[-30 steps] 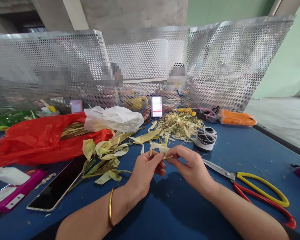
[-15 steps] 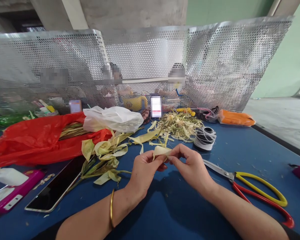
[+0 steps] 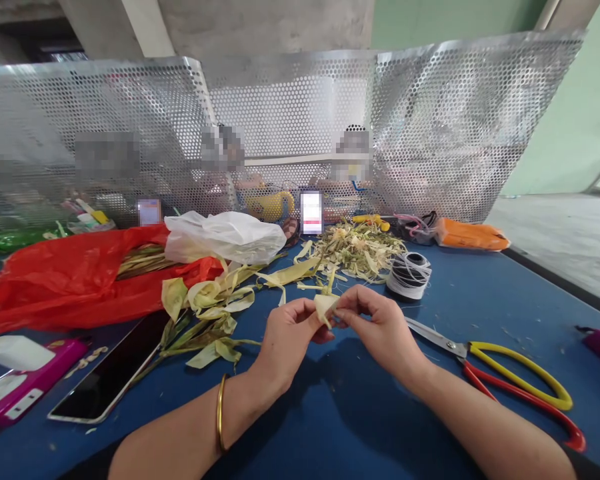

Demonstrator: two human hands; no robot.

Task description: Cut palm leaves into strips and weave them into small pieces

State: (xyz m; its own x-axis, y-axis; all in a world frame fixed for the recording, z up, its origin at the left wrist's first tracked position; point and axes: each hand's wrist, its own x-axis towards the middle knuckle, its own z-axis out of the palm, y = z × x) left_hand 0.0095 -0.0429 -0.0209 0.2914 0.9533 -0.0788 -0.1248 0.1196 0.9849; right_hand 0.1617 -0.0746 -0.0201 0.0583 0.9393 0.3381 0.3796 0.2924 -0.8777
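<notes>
Both hands meet over the blue table and pinch one small pale yellow leaf strip. My left hand, a gold bangle on its wrist, grips the strip's left side with thumb and fingers closed. My right hand pinches its right side; the strip is folded into a small point between them. A heap of loose yellow-green leaf strips lies just left of my hands.
Scissors with yellow and red handles lie right of my right hand. A spool of pale thread and a pile of leaf trimmings sit behind. A red plastic bag, a white bag, a phone and a perforated metal screen surround them.
The leaf strip has been folded tighter between my fingertips, from a longer flat piece into a small point. Both hands have stayed in nearly the same place.
</notes>
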